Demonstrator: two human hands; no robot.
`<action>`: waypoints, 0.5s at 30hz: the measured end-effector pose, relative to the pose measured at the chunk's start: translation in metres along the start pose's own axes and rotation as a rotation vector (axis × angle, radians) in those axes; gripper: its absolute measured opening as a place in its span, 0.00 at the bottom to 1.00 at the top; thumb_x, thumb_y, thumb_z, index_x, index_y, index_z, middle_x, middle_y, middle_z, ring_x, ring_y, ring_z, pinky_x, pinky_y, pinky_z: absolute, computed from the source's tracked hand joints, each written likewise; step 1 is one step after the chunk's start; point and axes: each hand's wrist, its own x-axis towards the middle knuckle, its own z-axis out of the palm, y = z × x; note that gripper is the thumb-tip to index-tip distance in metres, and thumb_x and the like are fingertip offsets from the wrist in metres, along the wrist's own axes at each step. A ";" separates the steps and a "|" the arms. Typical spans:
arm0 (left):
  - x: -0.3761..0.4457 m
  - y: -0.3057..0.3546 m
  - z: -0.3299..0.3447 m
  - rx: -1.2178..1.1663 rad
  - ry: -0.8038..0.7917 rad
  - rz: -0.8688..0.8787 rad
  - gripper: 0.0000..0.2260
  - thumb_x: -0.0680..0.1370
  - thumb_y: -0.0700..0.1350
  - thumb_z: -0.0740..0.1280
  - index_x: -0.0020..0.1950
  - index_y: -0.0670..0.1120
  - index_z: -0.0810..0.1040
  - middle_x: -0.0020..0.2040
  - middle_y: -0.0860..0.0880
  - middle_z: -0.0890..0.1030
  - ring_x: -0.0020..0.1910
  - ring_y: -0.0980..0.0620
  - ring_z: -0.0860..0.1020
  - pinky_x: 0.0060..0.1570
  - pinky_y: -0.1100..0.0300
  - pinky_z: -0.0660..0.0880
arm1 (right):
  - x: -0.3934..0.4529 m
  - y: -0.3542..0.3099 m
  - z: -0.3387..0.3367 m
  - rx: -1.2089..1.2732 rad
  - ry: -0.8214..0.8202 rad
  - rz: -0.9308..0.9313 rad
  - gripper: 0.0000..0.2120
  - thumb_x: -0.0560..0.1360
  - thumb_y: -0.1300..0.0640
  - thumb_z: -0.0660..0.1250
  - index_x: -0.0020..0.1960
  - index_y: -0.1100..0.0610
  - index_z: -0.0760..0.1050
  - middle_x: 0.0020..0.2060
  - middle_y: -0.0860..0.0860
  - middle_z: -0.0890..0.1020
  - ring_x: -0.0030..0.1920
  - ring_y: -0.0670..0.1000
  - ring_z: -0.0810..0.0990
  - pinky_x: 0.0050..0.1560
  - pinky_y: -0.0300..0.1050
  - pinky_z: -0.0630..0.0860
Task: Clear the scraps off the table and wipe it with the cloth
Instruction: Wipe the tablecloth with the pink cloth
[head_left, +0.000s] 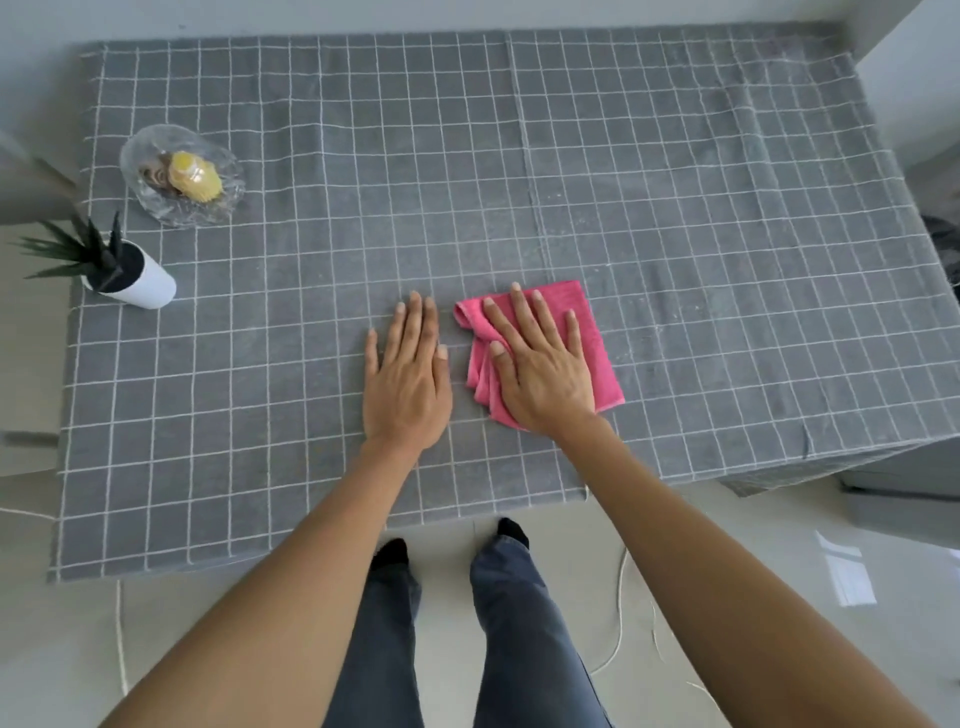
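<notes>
A folded pink cloth (597, 332) lies on the table (675, 208), which is covered by a grey checked tablecloth. My right hand (540, 364) lies flat on the cloth with straight, spread fingers. Just left of it, my left hand (408, 374) rests flat on the bare tablecloth with straight fingers and holds nothing. A clear glass dish (150, 200) at the far left holds a yellow cupcake wrapper (197, 174) and brownish scraps (156, 174).
A small green plant in a white pot (140, 286) stands near the table's left edge, below the dish. The table's front edge runs just above my feet. A white cable (618, 639) lies on the floor at the lower right.
</notes>
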 end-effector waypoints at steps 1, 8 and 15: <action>-0.001 0.000 0.000 0.011 0.006 -0.001 0.24 0.83 0.50 0.42 0.79 0.47 0.47 0.79 0.50 0.48 0.78 0.54 0.46 0.76 0.49 0.42 | 0.000 0.016 -0.004 -0.002 -0.001 0.001 0.24 0.82 0.45 0.40 0.78 0.41 0.44 0.78 0.46 0.45 0.77 0.49 0.41 0.75 0.56 0.36; -0.001 0.002 0.000 0.012 -0.002 -0.003 0.24 0.83 0.51 0.40 0.79 0.49 0.44 0.78 0.53 0.45 0.77 0.56 0.43 0.76 0.49 0.41 | 0.000 0.139 -0.038 0.014 0.069 0.198 0.23 0.83 0.44 0.40 0.77 0.40 0.45 0.78 0.45 0.47 0.78 0.48 0.43 0.75 0.57 0.38; 0.001 0.005 -0.002 0.033 -0.015 -0.029 0.24 0.81 0.52 0.39 0.78 0.50 0.43 0.78 0.54 0.44 0.77 0.57 0.43 0.76 0.49 0.41 | 0.006 0.143 -0.038 0.055 0.079 0.416 0.24 0.82 0.44 0.38 0.78 0.43 0.41 0.78 0.48 0.43 0.77 0.51 0.40 0.74 0.59 0.36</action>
